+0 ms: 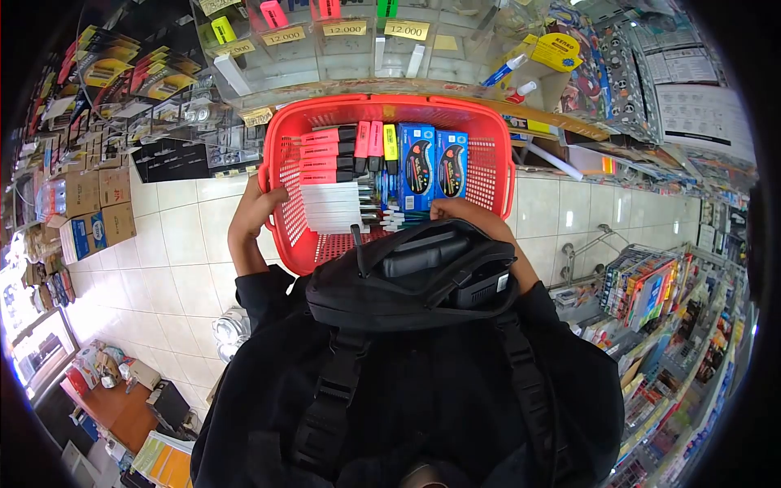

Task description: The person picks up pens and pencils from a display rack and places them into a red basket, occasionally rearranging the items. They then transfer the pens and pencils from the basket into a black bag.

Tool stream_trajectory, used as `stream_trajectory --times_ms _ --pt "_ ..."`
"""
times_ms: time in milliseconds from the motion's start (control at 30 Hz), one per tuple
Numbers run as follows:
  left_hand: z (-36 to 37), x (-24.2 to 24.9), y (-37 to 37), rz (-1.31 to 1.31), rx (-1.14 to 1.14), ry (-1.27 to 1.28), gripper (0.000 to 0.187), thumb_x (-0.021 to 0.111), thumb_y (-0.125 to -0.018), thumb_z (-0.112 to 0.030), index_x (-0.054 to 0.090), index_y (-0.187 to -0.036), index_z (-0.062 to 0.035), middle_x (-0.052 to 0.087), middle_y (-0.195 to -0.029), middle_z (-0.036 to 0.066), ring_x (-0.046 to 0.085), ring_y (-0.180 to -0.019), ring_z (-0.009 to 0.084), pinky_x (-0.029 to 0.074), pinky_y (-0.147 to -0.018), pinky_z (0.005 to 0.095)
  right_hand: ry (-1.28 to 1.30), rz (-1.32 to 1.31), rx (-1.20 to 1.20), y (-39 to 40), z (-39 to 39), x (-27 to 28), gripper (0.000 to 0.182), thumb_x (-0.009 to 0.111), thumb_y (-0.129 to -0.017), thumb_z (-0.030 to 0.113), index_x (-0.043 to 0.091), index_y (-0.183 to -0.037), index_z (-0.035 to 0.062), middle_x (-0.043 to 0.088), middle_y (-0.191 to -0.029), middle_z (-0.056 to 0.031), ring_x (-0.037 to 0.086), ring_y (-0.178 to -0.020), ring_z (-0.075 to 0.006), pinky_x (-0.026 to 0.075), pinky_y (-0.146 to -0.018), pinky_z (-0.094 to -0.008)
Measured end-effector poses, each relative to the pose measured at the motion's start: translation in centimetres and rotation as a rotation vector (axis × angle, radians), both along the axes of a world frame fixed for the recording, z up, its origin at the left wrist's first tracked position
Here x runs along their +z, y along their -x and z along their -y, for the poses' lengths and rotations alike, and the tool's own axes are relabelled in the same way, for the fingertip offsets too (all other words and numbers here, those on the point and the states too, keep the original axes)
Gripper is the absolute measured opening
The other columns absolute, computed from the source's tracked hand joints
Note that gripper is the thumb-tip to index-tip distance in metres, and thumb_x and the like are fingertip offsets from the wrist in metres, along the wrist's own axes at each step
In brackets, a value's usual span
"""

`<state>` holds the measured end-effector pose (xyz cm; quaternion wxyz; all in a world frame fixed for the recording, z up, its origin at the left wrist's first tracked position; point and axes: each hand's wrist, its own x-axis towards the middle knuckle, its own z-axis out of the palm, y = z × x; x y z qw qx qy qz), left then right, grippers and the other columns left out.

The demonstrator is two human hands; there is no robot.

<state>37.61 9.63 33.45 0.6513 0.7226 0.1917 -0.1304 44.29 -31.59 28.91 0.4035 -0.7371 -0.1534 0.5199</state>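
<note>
A red plastic basket (286, 244) is in front of me, against the shelf edge. My left hand (254, 213) is closed on its left rim, thumb inside. My right hand (476, 218) is inside at the front right, fingers curled beside the blue boxes and pens; the black bag partly hides it, and I cannot see what it holds. Pink highlighters (320, 156) lie stacked at the back left, with a yellow highlighter (390, 145) beside upright pink ones. Two blue boxes (418, 167) stand at the right. White boxes (332, 207) sit in a row near several pens (394, 218).
A black bag (407, 293) hangs on my chest over the basket's front edge. Behind the basket is a clear display shelf (350, 61) with price tags. Cardboard boxes (102, 203) stand on the left; a magazine rack (643, 281) is on the right.
</note>
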Motion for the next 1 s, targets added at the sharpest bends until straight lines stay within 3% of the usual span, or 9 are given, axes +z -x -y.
stream_trajectory --times_ms 200,367,467,500,600,700,800,933,1000 --pt "0.0 0.2 0.1 0.002 -0.012 -0.006 0.042 0.057 -0.069 -0.005 0.062 -0.110 0.0029 0.066 -0.089 0.006 0.059 -0.079 0.0133 0.047 -0.072 0.0284 0.008 0.161 -0.001 1.3 1.5 -3.2 0.014 0.059 -0.084 0.014 0.062 -0.092 0.0021 0.063 -0.081 -0.0132 0.062 -0.077 -0.0226 0.046 -0.069 -0.0343" --pt "-0.1 0.3 0.1 -0.026 -0.013 -0.052 0.040 0.058 -0.070 -0.006 0.062 -0.109 0.0033 0.066 -0.088 0.005 0.059 -0.076 0.0128 0.047 -0.070 0.0284 -0.020 0.231 0.109 0.5 0.7 0.7 0.016 0.060 -0.085 0.009 0.064 -0.099 0.0021 0.067 -0.085 -0.0122 0.065 -0.076 -0.0231 0.049 -0.068 -0.0325" --pt "-0.2 -0.2 0.2 -0.012 -0.003 -0.007 0.039 0.059 -0.070 -0.006 0.063 -0.107 0.0035 0.066 -0.086 0.005 0.059 -0.075 0.0127 0.047 -0.069 0.0283 -0.162 0.723 -0.352 0.5 -0.4 4.9 0.016 0.061 -0.086 0.006 0.064 -0.101 0.0020 0.069 -0.085 -0.0108 0.066 -0.073 -0.0207 0.050 -0.067 -0.0305" --pt "-0.1 0.1 0.2 0.009 0.024 0.023 0.038 0.059 -0.070 -0.006 0.064 -0.106 0.0038 0.066 -0.086 0.005 0.058 -0.075 0.0129 0.047 -0.069 0.0284 -0.098 0.606 -0.338 0.1 -0.3 5.6 0.016 0.070 -0.088 0.008 0.064 -0.102 0.0026 0.067 -0.091 -0.0060 0.063 -0.083 -0.0135 0.048 -0.076 -0.0251" --pt "0.0 -0.3 0.2 0.010 0.022 0.037 0.038 0.059 -0.070 -0.006 0.064 -0.106 0.0041 0.066 -0.085 0.006 0.059 -0.075 0.0132 0.047 -0.069 0.0284 0.125 1.139 -0.759 0.0 2.8 7.2 0.026 0.071 -0.089 0.018 0.062 -0.108 0.0021 0.066 -0.102 -0.0080 0.065 -0.089 -0.0148 0.050 -0.076 -0.0266" --pt "-0.4 -0.7 0.2 -0.001 -0.005 0.035 0.038 0.059 -0.070 -0.006 0.064 -0.106 0.0047 0.067 -0.086 0.006 0.059 -0.077 0.0132 0.048 -0.070 0.0284 0.060 0.656 -0.978 0.9 5.3 3.3 0.035 0.070 -0.090 0.027 0.059 -0.111 0.0008 0.063 -0.111 -0.0108 0.060 -0.098 -0.0160 0.048 -0.081 -0.0299" --pt "-0.2 -0.5 0.5 -0.004 0.016 0.055 0.037 0.061 -0.073 -0.005 0.063 -0.109 0.0048 0.067 -0.090 0.007 0.061 -0.079 0.0133 0.049 -0.072 0.0285 -0.329 0.073 -1.118 3.0 5.9 -0.1 0.045 0.071 -0.089 0.027 0.057 -0.118 -0.0040 0.065 -0.109 -0.0121 0.064 -0.092 -0.0166 0.053 -0.081 -0.0304" --pt "1.6 -0.6 1.2 0.180 0.207 0.118 0.040 0.061 -0.078 0.001 0.058 -0.118 0.0040 0.067 -0.098 0.008 0.063 -0.083 0.0138 0.051 -0.076 0.0288 -0.410 0.074 -1.147 3.1 4.7 0.8 0.036 0.067 -0.084 0.012 0.059 -0.115 -0.0050 0.068 -0.102 -0.0129 0.068 -0.084 -0.0191 0.056 -0.075 -0.0318" --pt "2.6 -0.8 1.4 0.303 0.365 0.302 0.040 0.060 -0.083 0.004 0.055 -0.122 0.0029 0.067 -0.100 0.008 0.064 -0.083 0.0134 0.052 -0.077 0.0275 -0.449 0.083 -1.158 3.2 4.8 0.8 0.034 0.063 -0.080 0.003 0.060 -0.113 -0.0057 0.068 -0.099 -0.0129 0.068 -0.081 -0.0202 0.057 -0.072 -0.0321"
